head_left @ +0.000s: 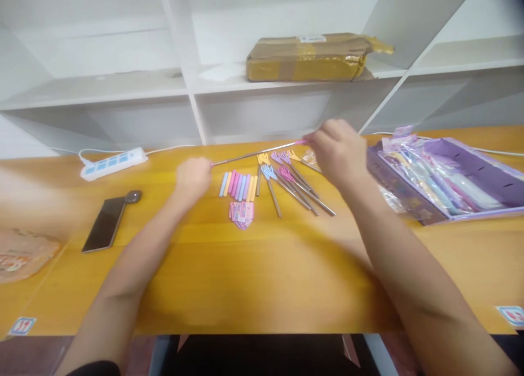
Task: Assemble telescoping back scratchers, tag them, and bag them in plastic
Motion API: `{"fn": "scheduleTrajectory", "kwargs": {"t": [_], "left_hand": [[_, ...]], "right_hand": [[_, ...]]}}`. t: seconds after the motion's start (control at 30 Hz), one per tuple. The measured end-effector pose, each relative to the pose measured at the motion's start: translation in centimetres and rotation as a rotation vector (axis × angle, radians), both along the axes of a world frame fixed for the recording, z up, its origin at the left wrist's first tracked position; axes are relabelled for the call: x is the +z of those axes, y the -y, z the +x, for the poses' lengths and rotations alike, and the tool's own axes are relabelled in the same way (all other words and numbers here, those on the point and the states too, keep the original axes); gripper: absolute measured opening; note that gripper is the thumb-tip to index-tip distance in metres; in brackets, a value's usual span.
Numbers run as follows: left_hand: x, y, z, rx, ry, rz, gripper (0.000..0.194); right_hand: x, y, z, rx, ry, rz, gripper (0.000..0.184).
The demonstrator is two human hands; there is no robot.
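Tabletop (245, 278) below, metal rod (257, 153) crosswise

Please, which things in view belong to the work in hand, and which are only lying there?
Likely in the work:
- rod between left hand and right hand
- claw-headed rods
- coloured tubes
- pink cards
- purple box

Likely lying about:
- power strip
- dark slab
- taped carton

Rod (257, 153) ends hidden, orange bag (27, 250) cropped

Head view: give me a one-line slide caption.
Left grip and right grip hold a rod by its ends over the table, near pastel tubes, cards and claw-tipped rods.
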State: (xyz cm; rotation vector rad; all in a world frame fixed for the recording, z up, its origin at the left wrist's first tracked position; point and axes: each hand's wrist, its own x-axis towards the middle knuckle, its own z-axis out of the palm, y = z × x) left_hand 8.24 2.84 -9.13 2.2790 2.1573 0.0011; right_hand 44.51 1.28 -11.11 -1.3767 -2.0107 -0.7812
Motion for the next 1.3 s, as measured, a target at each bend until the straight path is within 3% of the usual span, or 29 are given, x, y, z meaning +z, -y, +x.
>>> {"fn": "scheduleTrajectory", "kwargs": {"t": [0.1,0.33,0.47,0.6,0.7,0.77,0.83,0.93,1.03,1.13,1.3], "left_hand": [[-1.5,0.3,1.3,-0.065,-0.072,-0.059,0.032],[-3.1,1.8,3.1,-0.175,-0.066,-0.054,0.036],[-3.0,2.1,3.4,-0.192,-0.060,-0.074,0.031],[-1.7,2.8,2.9,-0.273,-0.027,-0.118,0.022],[-1.0,4.1,2.7,-0.416,0.082,-0.169,0.019],[-1.2,5.1,2.9,-0.446,0.212,-0.299,0.017],[-2.1,5.9,3.2,-0.409,0.416,-0.471,0.018],[-4.8,7.0,3.5,-0.397,0.824,-0.670,0.022],[-8.1,8.5,3.0,-0.395,1.223,-0.934,0.032],[-10.6,9.6,2.5,-0.357,1.511,-1.038,0.045],[-12.0,9.5,2.6,-0.366,1.663,-1.098,0.052]], "right_hand": [[-2.4,0.7,-4.0,0.065,0.006,-0.097,0.031],[-6.2,2.6,-9.0,0.093,0.053,-0.119,0.030],[-7.9,3.2,-11.3,0.147,0.100,-0.205,0.026],[-7.5,2.5,-10.8,0.146,0.075,-0.190,0.029],[-6.6,2.1,-9.1,0.136,0.047,-0.161,0.034],[-6.2,2.3,-7.9,0.143,0.035,-0.163,0.036],[-6.3,2.9,-6.4,0.152,0.022,-0.172,0.035],[-6.8,3.8,-3.3,0.104,-0.032,-0.165,0.039],[-7.7,4.4,1.2,-0.042,-0.126,-0.166,0.040],[-8.9,4.4,6.9,-0.269,-0.188,-0.216,0.038],[-11.0,4.0,15.3,-0.571,-0.281,-0.385,0.029]]}}
